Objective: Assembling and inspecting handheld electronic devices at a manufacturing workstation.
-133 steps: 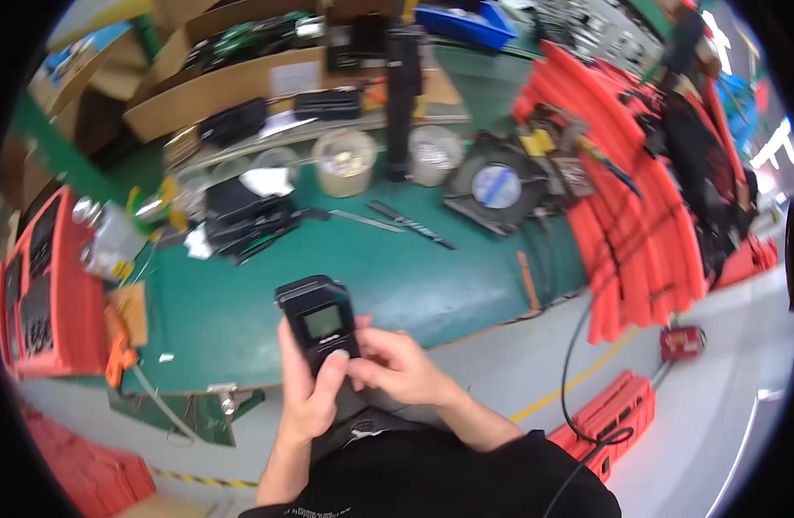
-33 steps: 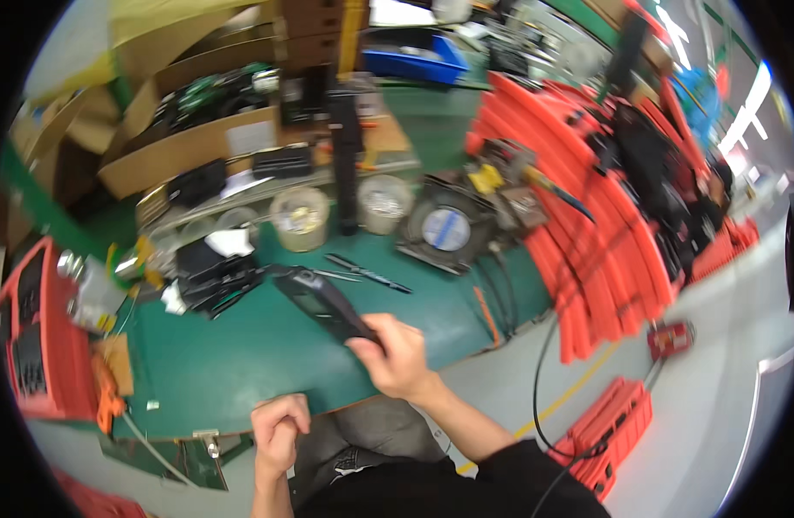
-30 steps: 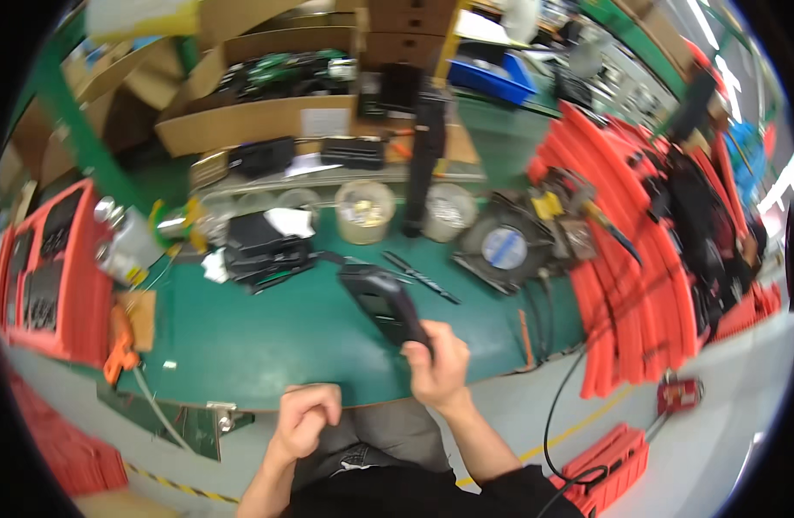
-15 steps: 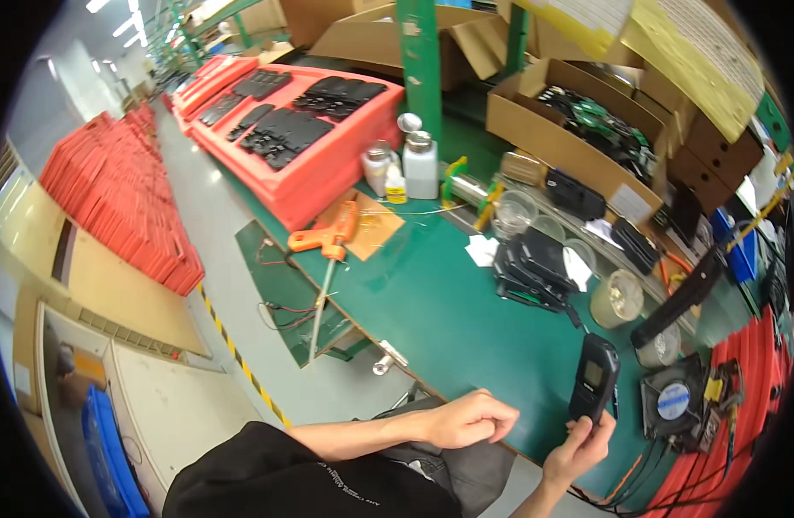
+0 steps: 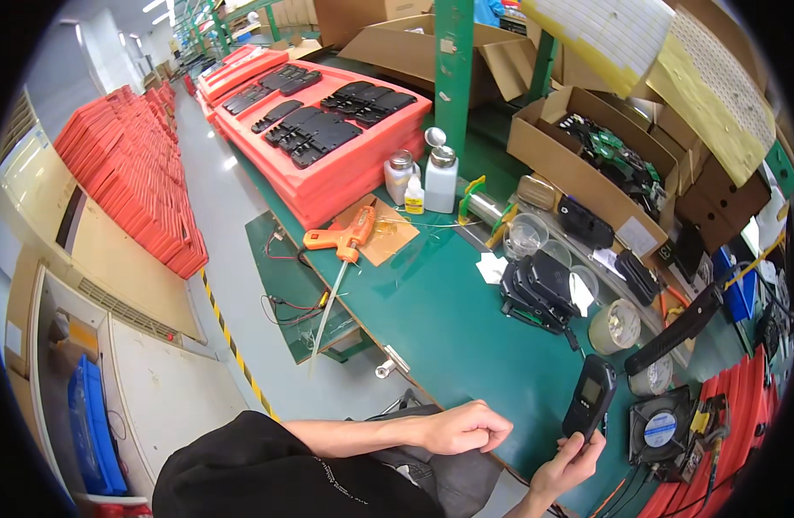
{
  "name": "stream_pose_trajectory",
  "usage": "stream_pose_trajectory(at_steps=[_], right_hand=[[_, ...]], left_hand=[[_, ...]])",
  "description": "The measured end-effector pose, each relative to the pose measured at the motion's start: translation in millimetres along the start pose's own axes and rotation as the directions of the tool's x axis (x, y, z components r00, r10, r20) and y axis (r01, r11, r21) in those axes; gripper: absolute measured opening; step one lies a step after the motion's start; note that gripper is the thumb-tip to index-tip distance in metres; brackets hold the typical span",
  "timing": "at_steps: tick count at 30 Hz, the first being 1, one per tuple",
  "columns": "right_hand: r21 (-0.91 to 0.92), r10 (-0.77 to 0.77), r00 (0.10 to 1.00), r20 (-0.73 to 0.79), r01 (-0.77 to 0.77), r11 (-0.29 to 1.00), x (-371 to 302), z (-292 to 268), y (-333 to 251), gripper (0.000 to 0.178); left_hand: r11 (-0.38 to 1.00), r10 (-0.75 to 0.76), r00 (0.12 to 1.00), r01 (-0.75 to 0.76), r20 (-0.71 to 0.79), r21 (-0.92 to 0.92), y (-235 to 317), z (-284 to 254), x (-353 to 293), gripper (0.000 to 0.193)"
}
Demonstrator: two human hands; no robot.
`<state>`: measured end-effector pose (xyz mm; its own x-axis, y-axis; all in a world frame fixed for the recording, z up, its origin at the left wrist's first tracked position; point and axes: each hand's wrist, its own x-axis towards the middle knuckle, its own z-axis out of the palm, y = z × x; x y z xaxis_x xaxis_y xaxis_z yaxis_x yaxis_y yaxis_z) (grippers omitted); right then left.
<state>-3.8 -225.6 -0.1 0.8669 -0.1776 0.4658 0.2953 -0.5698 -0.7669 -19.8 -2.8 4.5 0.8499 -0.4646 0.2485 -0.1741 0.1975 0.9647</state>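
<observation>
My right hand (image 5: 569, 466) grips a black handheld device (image 5: 591, 397) by its lower end, thumb on the front. The device has a small screen and buttons and is tilted upright over the right part of the bench. My left hand (image 5: 468, 429) is curled into a loose fist at the bench's front edge, with no object showing in it. Beyond the device, a stack of similar black devices (image 5: 539, 289) lies on the green bench top (image 5: 414, 319). An orange hot glue gun (image 5: 349, 235) with a long glue stick rests at the bench's left edge.
Red foam trays (image 5: 328, 164) with black housings stand at the back left, beside dispenser bottles (image 5: 442, 179). A cardboard box (image 5: 587, 155) of circuit boards is at the back right. Tape rolls (image 5: 615, 325), a fan (image 5: 660, 429) and loose cables lie on the right.
The whole view has shifted slightly, and the bench things appear a little differently placed. My right hand still holds the device; my left hand stays curled.
</observation>
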Motion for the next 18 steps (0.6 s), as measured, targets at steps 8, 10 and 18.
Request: stream_pose_trajectory(at_steps=[8, 10, 18], right_hand=[[-0.013, 0.008, 1.000, 0.009, -0.008, 1.000, 1.8, -0.3, 1.7, 0.018], [-0.015, 0.011, 1.000, 0.014, -0.011, 1.000, 2.1, 0.2, 2.4, 0.018], [-0.023, 0.016, 1.000, 0.000, -0.016, 1.000, 1.9, -1.2, 1.1, 0.018]], left_hand=[[1.000, 0.004, 1.000, -0.003, -0.020, 0.013, -0.1, 1.0, 1.9, 0.007], [1.000, 0.014, 1.000, -0.014, -0.023, 0.012, -2.2, 0.5, 2.5, 0.007], [0.999, 0.028, 0.999, -0.028, -0.022, 0.041, -1.9, 3.9, 3.8, 0.008]])
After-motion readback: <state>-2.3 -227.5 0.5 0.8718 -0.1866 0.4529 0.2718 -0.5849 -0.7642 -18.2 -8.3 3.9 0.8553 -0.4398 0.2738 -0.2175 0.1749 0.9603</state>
